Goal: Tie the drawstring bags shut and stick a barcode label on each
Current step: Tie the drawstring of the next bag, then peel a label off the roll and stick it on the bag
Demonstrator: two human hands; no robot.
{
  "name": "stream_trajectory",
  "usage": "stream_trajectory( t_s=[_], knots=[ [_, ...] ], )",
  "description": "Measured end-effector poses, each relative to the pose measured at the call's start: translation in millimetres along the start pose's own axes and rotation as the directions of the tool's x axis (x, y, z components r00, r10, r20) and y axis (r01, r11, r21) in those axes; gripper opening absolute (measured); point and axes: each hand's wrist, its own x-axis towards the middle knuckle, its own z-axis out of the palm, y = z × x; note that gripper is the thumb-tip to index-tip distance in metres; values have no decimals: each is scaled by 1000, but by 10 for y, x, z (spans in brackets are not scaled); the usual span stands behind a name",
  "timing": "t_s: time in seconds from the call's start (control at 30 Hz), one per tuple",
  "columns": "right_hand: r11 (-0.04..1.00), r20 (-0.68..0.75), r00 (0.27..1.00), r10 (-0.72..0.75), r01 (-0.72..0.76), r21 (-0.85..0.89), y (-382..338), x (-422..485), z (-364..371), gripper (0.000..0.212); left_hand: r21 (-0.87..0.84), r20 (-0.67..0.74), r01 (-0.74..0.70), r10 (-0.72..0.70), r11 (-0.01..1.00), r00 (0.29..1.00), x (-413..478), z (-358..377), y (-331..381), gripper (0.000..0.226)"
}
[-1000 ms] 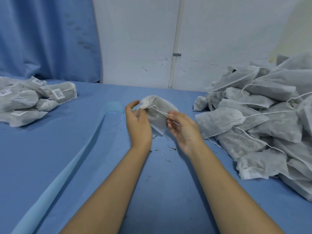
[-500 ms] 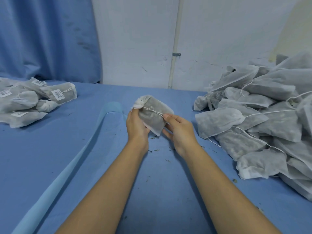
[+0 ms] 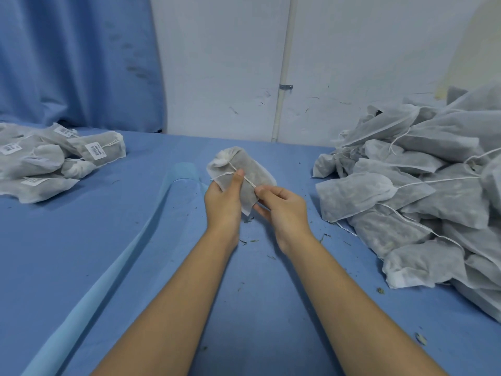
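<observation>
A small grey mesh drawstring bag (image 3: pixel 254 169) is held above the blue table, its gathered white neck pointing up and left. My left hand (image 3: pixel 223 198) grips the bag from below, with the thumb pressed on the white drawstring (image 3: pixel 248 181) where it crosses the bag. My right hand (image 3: pixel 282 206) pinches the free end of that string just right of the bag. No label shows on this bag.
A big heap of unlabelled grey bags (image 3: pixel 423 196) with loose strings fills the right side. A smaller pile of bags bearing barcode labels (image 3: pixel 57 161) lies at the far left. A pale blue strip (image 3: pixel 116 256) runs diagonally across the blue table (image 3: pixel 113 218). Plant crumbs dot the cloth.
The bag has tipped more upright and shifted slightly. My left thumb now presses the string on the bag, and my right hand has drawn the string's end down to the right.
</observation>
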Motion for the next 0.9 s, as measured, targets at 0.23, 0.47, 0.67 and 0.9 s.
stream_trajectory(
  t_s=[0.23,0.47,0.67,0.9],
  knots=[
    [996,2,1000,24,-25,81,15,-26,51,18,-9,-70,-20,20,1000,997,8,-6,66,10],
    [996,53,999,-4,9,-87,79,-1,5,36,26,-60,-24,26,999,998,99,-145,128,16],
    [890,0,996,-91,82,-449,185,43,-37,31,-63,-100,46,-52,997,994,242,-407,155,16],
    [743,84,983,-166,181,-644,224,153,40,34,184,-92,-48,65,982,994,243,-454,66,31]
  ],
)
